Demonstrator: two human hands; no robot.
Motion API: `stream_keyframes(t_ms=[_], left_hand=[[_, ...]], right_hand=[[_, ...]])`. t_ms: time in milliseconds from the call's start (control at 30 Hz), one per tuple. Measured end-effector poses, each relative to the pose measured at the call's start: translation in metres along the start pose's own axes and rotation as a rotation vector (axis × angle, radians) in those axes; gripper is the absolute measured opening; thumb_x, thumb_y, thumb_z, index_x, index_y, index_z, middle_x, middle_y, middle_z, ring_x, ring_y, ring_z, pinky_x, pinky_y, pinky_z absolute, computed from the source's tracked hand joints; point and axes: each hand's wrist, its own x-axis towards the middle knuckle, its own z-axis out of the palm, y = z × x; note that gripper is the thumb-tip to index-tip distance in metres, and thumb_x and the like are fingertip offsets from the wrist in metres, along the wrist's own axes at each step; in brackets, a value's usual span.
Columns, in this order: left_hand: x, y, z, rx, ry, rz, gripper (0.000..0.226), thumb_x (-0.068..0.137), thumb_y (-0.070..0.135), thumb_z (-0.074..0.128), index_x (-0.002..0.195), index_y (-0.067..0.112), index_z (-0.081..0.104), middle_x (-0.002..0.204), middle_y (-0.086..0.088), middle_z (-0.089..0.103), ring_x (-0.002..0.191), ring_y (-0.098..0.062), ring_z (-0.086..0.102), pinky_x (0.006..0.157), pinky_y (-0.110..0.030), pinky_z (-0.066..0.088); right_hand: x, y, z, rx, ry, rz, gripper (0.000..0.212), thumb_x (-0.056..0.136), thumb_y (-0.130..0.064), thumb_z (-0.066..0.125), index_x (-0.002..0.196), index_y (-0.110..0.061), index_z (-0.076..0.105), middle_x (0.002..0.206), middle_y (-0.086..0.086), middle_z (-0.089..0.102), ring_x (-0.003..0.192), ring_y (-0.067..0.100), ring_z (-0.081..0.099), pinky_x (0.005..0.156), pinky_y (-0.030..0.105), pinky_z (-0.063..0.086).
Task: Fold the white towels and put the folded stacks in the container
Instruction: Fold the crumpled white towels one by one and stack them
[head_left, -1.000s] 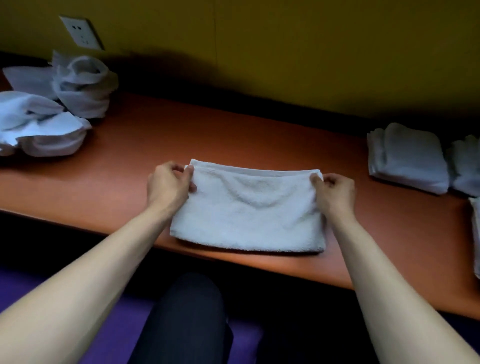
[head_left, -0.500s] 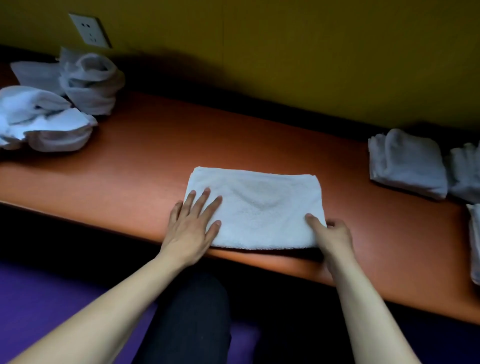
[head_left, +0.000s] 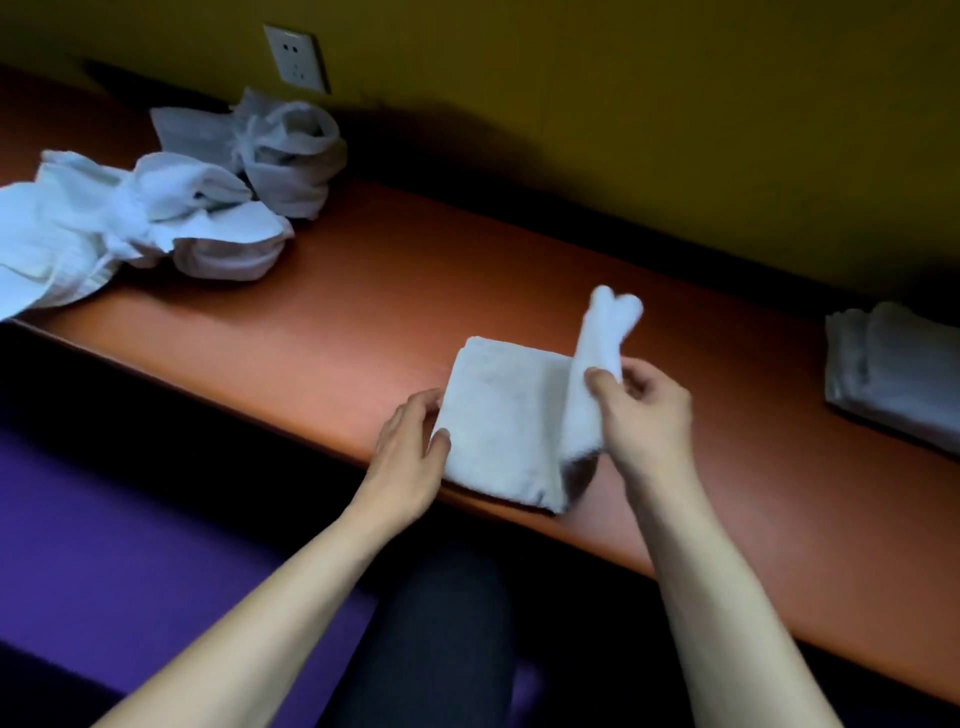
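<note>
Person, head view | left hand (head_left: 410, 452) and right hand (head_left: 644, 410): bare, no rings or watch | forearms: bare, sleeveless in view | leg (head_left: 441, 639) below hands: dark trousers

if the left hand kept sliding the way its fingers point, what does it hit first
Most likely the towel itself: the left hand already touches its left edge, fingers pointing right across it. Beyond that comes the right hand.
</note>
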Motion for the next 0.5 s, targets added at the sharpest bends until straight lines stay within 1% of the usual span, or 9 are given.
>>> stream_keyframes(t_ms=[67,100,167,233,267,300,367,400,500], left_hand=[[-0.004,-0.002,-0.005,-0.072,-0.012,-0.027,0.039,0.102,0.015,0.047,0.14,0.022,0.046,0.137,0.008,0.054,0.131,-0.011,0.048,0.114,-0.032,0.035],[-0.004,-0.002,-0.007,-0.102,-0.01,-0.051,0.037,0.103,0.017,0.045,0.14,0.021,0.047,0.137,0.006,0.057,0.129,-0.009,0.05,0.112,-0.029,0.036],[-0.002,-0.003,-0.01,-0.165,0.01,-0.12,0.035,0.104,0.028,0.043,0.138,0.024,0.05,0.134,0.006,0.061,0.126,-0.01,0.055,0.11,-0.03,0.039],[0.0,-0.002,-0.013,-0.218,0.026,-0.187,0.04,0.097,0.049,0.04,0.132,0.034,0.053,0.128,0.008,0.065,0.121,-0.011,0.059,0.109,-0.037,0.044],[0.001,-0.002,-0.013,-0.225,0.025,-0.21,0.044,0.093,0.057,0.038,0.129,0.038,0.053,0.126,0.009,0.066,0.119,-0.012,0.061,0.108,-0.041,0.045],[0.002,0.0,-0.013,-0.213,0.02,-0.225,0.044,0.092,0.058,0.038,0.129,0.039,0.053,0.124,0.01,0.066,0.118,-0.014,0.061,0.107,-0.042,0.046],[0.002,0.007,-0.012,-0.119,0.017,-0.231,0.041,0.098,0.049,0.043,0.133,0.03,0.052,0.123,0.007,0.064,0.116,-0.018,0.06,0.105,-0.039,0.045],[0.001,0.009,-0.01,-0.067,0.014,-0.216,0.041,0.099,0.044,0.047,0.134,0.024,0.053,0.123,0.003,0.063,0.115,-0.021,0.059,0.104,-0.039,0.044],[-0.004,0.017,0.0,-0.003,-0.035,-0.21,0.052,0.093,0.046,0.058,0.137,0.02,0.049,0.13,-0.003,0.057,0.122,-0.023,0.052,0.107,-0.044,0.042]], right_hand=[[-0.014,-0.004,0.029,-0.115,-0.06,-0.053,0.003,0.085,-0.019,0.068,0.084,-0.016,0.068,0.058,-0.009,0.057,0.049,0.002,0.048,0.052,0.022,0.037],[-0.021,-0.001,0.043,-0.165,-0.117,-0.05,0.004,0.086,-0.022,0.066,0.085,-0.018,0.067,0.058,-0.009,0.057,0.052,0.001,0.051,0.053,0.021,0.038],[-0.035,0.008,0.066,-0.317,-0.317,-0.008,0.016,0.089,-0.033,0.064,0.101,-0.024,0.067,0.072,-0.011,0.063,0.076,0.01,0.061,0.069,0.025,0.044],[-0.046,0.02,0.078,-0.422,-0.476,0.034,0.039,0.091,-0.042,0.062,0.125,-0.023,0.063,0.092,-0.007,0.066,0.1,0.016,0.063,0.089,0.029,0.047],[-0.049,0.025,0.079,-0.4,-0.467,0.032,0.039,0.093,-0.041,0.061,0.126,-0.022,0.063,0.095,-0.007,0.066,0.101,0.015,0.063,0.092,0.029,0.048],[-0.05,0.028,0.076,-0.336,-0.413,0.006,0.033,0.093,-0.036,0.061,0.122,-0.023,0.066,0.093,-0.007,0.066,0.094,0.01,0.063,0.088,0.026,0.048],[-0.048,0.033,0.062,-0.219,-0.236,-0.055,0.019,0.092,-0.025,0.061,0.108,-0.024,0.071,0.085,-0.007,0.066,0.076,0.004,0.061,0.072,0.018,0.044],[-0.044,0.037,0.054,-0.207,-0.139,-0.075,0.017,0.09,-0.021,0.061,0.104,-0.024,0.071,0.081,-0.007,0.064,0.072,0.005,0.059,0.069,0.019,0.042],[-0.03,0.053,0.026,-0.316,0.038,-0.043,0.022,0.088,-0.023,0.061,0.11,-0.024,0.064,0.09,-0.004,0.059,0.084,0.016,0.058,0.078,0.028,0.045]])
